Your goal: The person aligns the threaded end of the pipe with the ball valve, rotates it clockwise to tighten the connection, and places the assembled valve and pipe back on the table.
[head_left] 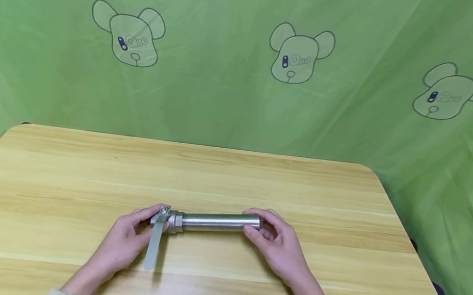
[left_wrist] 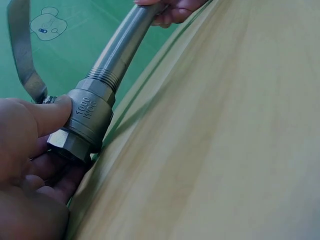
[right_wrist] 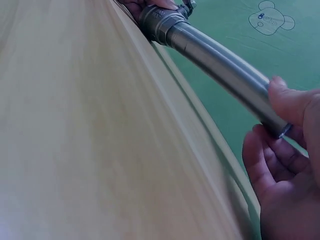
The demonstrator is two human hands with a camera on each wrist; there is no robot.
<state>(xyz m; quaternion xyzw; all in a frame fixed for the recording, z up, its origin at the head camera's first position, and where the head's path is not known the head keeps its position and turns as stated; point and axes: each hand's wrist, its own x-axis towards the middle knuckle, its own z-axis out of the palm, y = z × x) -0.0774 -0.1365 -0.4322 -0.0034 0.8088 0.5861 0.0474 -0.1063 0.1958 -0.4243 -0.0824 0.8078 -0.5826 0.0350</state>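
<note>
step: looks like threading the steel pipe point(head_left: 220, 221) into the ball valve point(head_left: 171, 220), held just above the wooden surface point(head_left: 75, 168) | left hand point(head_left: 129, 236) pinches valve body, lever handle point(head_left: 153, 248) hangs toward me | right hand point(head_left: 279, 244) pinches pipe's far end | next: probably twisting while keeping both lined up | stamp reads "1000 WOG" point(left_wrist: 89, 106)
</note>
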